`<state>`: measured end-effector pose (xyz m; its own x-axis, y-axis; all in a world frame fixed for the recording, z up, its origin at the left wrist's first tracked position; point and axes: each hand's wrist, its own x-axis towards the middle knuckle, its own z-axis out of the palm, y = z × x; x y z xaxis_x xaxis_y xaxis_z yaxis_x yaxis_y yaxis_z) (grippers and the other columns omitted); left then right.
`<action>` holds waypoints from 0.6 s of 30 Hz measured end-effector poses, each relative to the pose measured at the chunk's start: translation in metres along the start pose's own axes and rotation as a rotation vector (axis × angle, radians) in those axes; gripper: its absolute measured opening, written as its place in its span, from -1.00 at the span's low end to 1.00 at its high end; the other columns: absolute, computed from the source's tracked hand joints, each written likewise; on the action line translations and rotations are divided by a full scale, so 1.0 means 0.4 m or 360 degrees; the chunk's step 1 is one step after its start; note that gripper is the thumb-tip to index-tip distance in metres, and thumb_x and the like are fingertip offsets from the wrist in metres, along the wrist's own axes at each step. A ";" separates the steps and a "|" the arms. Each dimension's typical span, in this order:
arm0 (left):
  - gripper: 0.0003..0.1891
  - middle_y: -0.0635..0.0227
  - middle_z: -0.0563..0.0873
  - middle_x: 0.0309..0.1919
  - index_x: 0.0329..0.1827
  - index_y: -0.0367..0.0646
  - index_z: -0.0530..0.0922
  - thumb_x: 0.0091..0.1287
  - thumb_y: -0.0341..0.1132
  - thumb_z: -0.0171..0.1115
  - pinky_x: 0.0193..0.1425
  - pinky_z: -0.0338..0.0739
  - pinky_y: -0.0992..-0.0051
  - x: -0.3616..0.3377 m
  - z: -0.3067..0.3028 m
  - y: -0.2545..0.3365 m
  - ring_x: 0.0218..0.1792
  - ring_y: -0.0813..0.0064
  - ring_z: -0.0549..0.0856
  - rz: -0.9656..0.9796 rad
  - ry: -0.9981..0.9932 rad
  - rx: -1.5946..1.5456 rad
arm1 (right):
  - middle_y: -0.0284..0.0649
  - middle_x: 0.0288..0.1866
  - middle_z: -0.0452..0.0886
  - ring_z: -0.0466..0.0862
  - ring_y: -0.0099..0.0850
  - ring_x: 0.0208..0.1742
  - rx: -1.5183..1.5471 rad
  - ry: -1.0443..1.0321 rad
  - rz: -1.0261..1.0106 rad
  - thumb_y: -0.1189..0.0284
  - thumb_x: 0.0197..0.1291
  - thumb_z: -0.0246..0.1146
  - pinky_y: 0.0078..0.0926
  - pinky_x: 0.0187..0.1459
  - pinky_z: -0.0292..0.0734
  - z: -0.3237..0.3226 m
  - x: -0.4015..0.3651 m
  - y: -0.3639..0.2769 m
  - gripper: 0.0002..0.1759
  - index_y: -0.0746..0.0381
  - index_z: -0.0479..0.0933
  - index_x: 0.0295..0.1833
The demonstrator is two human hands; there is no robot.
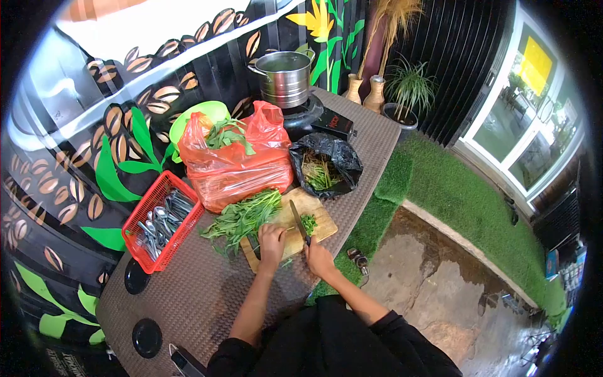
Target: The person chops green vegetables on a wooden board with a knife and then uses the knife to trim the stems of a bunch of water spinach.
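My right hand (319, 259) is wrapped round the black handle of a kitchen knife (296, 217), whose blade points away from me over the wooden cutting board (324, 221). On the board's left part, my left hand (272, 242) has its fingers curled in, with a thin stem poking out towards the blade. Beyond that hand lies a heap of long leafy greens (248, 217), spilling off the board's left edge. A small pile of chopped greens (308, 223) sits right of the blade. A dark strip (254, 244) shows beside my left fingers.
Behind the board stand a red plastic bag (242, 173) and a black bag (326, 164) with stems inside. A steel pot (284, 78) sits on a stove (308, 119) at the back. Left are a red basket (164, 220) of cutlery and two black dishes (147, 337).
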<state>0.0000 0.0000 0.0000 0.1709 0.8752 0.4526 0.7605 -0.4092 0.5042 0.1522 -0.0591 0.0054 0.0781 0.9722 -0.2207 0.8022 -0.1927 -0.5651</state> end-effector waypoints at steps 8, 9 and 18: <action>-0.84 0.24 0.61 -0.32 -0.22 -0.25 0.66 0.17 -0.44 0.20 0.00 0.39 0.32 -0.052 0.046 0.035 -0.16 0.24 0.52 0.0054 0.0064 -0.0166 | 0.19 -0.32 0.60 0.63 0.11 -0.27 -0.0206 -0.0005 -0.0212 0.37 0.25 0.00 0.05 -0.28 0.51 -0.062 0.021 0.015 -0.58 0.43 0.20 0.11; -0.84 0.24 0.61 -0.32 -0.22 -0.25 0.66 0.17 -0.44 0.20 0.00 0.39 0.32 -0.052 0.045 0.036 -0.16 0.24 0.52 0.0053 0.0061 -0.0167 | 0.19 -0.32 0.60 0.63 0.11 -0.27 -0.0205 -0.0007 -0.0210 0.37 0.25 0.00 0.05 -0.28 0.51 -0.070 0.011 0.006 -0.58 0.43 0.20 0.11; -0.78 0.30 0.58 -0.28 -0.14 -0.21 0.65 0.18 -0.46 0.15 0.03 0.37 0.35 -0.059 0.044 0.041 -0.13 0.30 0.50 0.0098 0.0017 -0.0059 | 0.16 -0.38 0.61 0.65 0.08 -0.32 -0.0245 0.0054 -0.0163 0.46 0.23 -0.06 0.01 -0.32 0.55 0.000 0.035 -0.010 -0.65 0.41 0.22 0.09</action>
<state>0.0196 -0.0228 -0.0151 0.2096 0.8453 0.4914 0.7250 -0.4716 0.5019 0.1501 -0.0447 0.0046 0.0094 0.9901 -0.1398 0.8878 -0.0726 -0.4545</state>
